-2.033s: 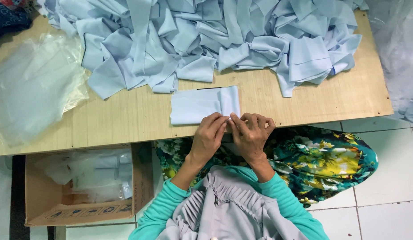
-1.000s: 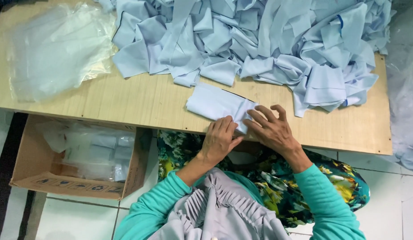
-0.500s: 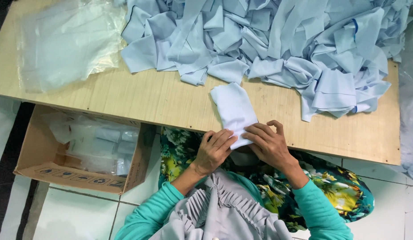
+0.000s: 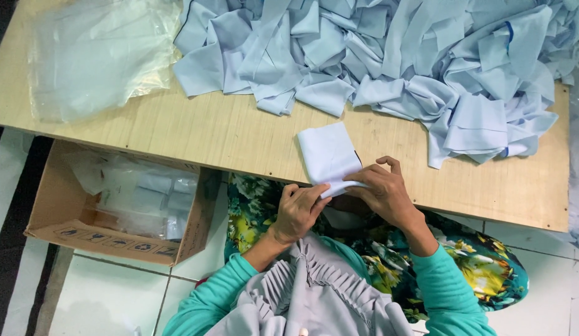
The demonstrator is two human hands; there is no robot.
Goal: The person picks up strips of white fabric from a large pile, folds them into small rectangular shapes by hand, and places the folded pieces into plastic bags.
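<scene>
A folded pale blue cloth lies at the near edge of the wooden table, its lower corner overhanging toward the person. Both hands meet at that corner. The left hand pinches the cloth from 7 o'clock, thumb and fingers closed on the lower edge. The right hand presses on it from 4 o'clock, fingers curled over the fold; its fingertips cover part of the cloth, so how the edge is tucked beneath cannot be made out. The 2 hands nearly touch, with only the cloth's corner between them.

From 11 to 2 o'clock of the folded piece spreads a big heap of pale blue fabric pieces, tangled so that single pieces are hard to separate; the heap is cut off by the top and right edges of the view. A few pieces carry a darker blue trim. At 10 o'clock, well apart, a stack of clear plastic bags lies on the table, its top edge cut off too.

Below the table at 8 o'clock stands an open cardboard box holding bagged pale bundles, blurred behind plastic. The person's teal sleeves, grey pleated garment and floral cloth fill the lower view, over a white tiled floor.
</scene>
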